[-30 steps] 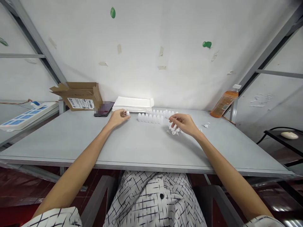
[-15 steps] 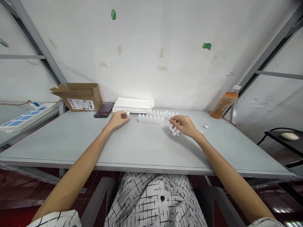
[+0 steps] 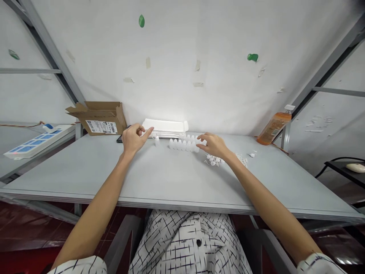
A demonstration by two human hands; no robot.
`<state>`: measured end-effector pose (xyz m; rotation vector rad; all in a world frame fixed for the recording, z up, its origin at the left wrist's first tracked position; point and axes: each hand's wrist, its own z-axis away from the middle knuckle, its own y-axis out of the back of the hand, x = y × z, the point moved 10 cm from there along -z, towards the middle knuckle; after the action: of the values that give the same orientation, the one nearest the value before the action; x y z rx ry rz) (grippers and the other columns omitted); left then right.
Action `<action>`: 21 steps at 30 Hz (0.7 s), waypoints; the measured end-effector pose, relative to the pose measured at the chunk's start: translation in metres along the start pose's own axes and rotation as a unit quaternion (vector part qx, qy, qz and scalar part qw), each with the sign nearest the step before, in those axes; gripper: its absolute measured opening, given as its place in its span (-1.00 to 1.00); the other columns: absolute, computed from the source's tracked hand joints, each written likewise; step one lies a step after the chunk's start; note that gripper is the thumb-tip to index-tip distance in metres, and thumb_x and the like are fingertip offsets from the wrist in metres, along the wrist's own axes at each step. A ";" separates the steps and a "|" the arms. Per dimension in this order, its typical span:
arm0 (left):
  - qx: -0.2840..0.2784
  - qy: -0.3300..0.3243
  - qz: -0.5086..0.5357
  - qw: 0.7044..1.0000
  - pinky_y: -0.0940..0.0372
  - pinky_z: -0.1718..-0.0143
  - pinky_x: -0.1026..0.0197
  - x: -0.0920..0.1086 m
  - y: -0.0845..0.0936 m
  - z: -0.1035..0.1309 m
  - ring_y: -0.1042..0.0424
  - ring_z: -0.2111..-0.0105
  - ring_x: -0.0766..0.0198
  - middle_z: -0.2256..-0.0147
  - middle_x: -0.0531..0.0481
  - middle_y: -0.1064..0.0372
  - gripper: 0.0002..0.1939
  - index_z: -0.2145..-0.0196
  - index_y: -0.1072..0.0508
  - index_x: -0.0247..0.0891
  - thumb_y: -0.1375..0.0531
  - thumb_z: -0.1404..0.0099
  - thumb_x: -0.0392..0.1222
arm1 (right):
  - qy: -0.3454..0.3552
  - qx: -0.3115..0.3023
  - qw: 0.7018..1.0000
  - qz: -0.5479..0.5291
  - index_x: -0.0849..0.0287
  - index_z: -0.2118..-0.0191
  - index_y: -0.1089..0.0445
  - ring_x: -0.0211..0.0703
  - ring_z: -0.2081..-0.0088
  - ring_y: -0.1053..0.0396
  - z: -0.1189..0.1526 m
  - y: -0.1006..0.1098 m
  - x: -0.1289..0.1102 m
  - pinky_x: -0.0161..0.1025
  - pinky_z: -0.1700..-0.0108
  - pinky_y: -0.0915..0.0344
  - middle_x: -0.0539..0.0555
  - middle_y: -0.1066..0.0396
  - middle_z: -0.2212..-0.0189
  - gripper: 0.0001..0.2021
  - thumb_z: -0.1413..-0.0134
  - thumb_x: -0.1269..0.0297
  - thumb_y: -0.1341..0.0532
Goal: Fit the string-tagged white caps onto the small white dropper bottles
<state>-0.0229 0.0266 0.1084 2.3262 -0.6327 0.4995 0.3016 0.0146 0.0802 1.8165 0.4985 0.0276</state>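
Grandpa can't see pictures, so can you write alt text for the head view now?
A person's open left hand is beside a small white piece on a grey table; the open right hand is by a row of white pieces. A cardboard box and an orange bottle sit farther back.

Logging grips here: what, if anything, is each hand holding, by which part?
The left hand holds nothing. The right hand is at the front bottle row's right end; whether it grips anything cannot be told.
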 end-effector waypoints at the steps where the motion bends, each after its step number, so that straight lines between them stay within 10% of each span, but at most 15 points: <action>1: 0.015 -0.013 0.001 1.000 -0.12 0.37 0.21 0.007 0.003 0.003 -0.21 0.51 0.30 0.57 0.07 -0.17 -0.55 0.53 -0.29 -0.21 -0.21 -0.22 0.22 | -0.001 -0.005 1.000 0.011 0.13 0.03 -0.49 -0.11 0.30 -0.46 -0.001 -0.002 -0.001 -0.23 0.32 -0.16 0.13 -0.54 0.09 -0.75 -0.20 0.20 -0.27; 14: -0.034 -0.123 0.051 0.991 -0.02 0.46 0.20 0.069 -0.018 0.036 -0.09 0.59 0.34 0.65 0.06 -0.11 -0.50 0.64 -0.11 -0.22 -0.09 -0.32 0.11 | -0.004 -0.020 0.998 -0.064 0.16 0.26 -0.51 -0.17 0.37 -0.44 0.005 0.006 0.005 -0.24 0.33 -0.16 0.07 -0.56 0.24 -0.88 -0.19 0.35 -0.20; 21: -0.175 -0.198 0.121 0.957 -0.11 0.45 0.24 0.113 -0.052 0.074 -0.21 0.54 0.34 0.53 0.00 -0.33 -0.61 0.51 -0.39 -0.25 -0.12 -0.33 0.09 | -0.009 -0.085 0.949 -0.304 0.23 0.34 -0.51 -0.26 0.56 -0.36 0.025 0.015 -0.013 -0.29 0.52 -0.20 0.05 -0.46 0.50 -0.77 -0.09 0.14 -0.29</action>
<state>0.1110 -0.0241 0.0869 2.0272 -1.1097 0.0131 0.3014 -0.0161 0.0897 1.4307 0.9923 -0.3586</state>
